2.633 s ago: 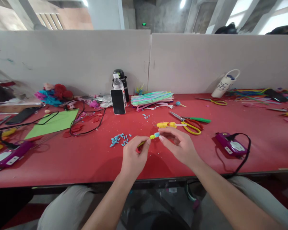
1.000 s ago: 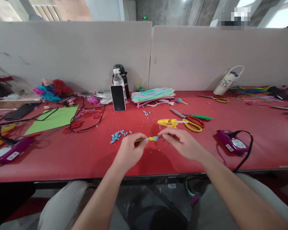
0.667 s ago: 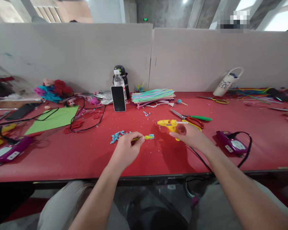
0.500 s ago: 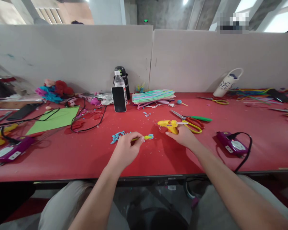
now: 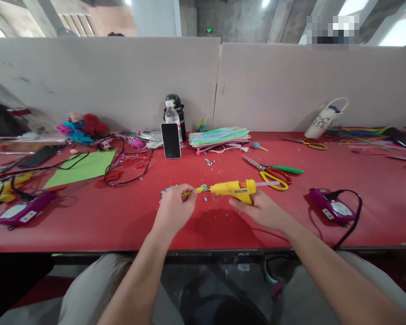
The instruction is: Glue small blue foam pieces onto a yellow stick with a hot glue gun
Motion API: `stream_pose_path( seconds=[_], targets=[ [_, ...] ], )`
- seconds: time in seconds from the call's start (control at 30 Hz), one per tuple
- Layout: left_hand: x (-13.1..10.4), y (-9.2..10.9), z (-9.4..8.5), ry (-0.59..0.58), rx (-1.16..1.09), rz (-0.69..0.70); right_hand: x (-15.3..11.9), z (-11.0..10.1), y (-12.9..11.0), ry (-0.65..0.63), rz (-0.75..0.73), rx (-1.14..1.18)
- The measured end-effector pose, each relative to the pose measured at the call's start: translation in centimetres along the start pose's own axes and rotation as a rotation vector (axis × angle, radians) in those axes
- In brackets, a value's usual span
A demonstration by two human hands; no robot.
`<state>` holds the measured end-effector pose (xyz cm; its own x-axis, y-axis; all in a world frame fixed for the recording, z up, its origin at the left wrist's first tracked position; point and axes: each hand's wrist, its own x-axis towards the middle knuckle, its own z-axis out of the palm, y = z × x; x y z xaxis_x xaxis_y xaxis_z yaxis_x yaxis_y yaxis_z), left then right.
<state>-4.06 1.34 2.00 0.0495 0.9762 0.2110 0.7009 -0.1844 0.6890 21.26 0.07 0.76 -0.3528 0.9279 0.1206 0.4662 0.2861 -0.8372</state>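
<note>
My left hand [image 5: 176, 206] pinches a thin yellow stick [image 5: 200, 189] with light-blue bits at its far end; I cannot make out its exact kind. In my right hand [image 5: 262, 208] is a yellow hot glue gun [image 5: 235, 189], a clear glue stick [image 5: 269, 183] poking from its back. The gun's nozzle points left, right by the tip of the yellow stick; whether they touch is unclear. Small light-blue pieces [image 5: 164, 192] lie on the red table [image 5: 203, 228], partly hidden behind my left hand. More blue pieces [image 5: 209, 162] are scattered farther back.
Scissors with yellow handles [image 5: 274, 179] and green-and-red-handled pliers [image 5: 284, 169] lie right of the glue gun. A phone [image 5: 171, 141] stands before bottles, beside a pipe-cleaner bundle [image 5: 219, 136]. Purple power strips [image 5: 331, 207] with cords sit at both sides. Green paper [image 5: 81, 169] lies left.
My right hand has lifted the glue gun from the table and moved it left and nearer, its nozzle now at the yellow stick's tip. My left hand has shifted only slightly.
</note>
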Motion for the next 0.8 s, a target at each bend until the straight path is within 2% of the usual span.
stream_pose_path(
  seconds=[0.17,0.8],
  targets=[
    [0.00,0.05,-0.06,-0.008,0.003,0.001,0.21,0.34,-0.04,0.060,0.001,-0.062],
    [-0.01,0.01,0.01,-0.027,-0.014,0.010,0.17,0.52,0.16,0.051,0.005,-0.109]
  ],
)
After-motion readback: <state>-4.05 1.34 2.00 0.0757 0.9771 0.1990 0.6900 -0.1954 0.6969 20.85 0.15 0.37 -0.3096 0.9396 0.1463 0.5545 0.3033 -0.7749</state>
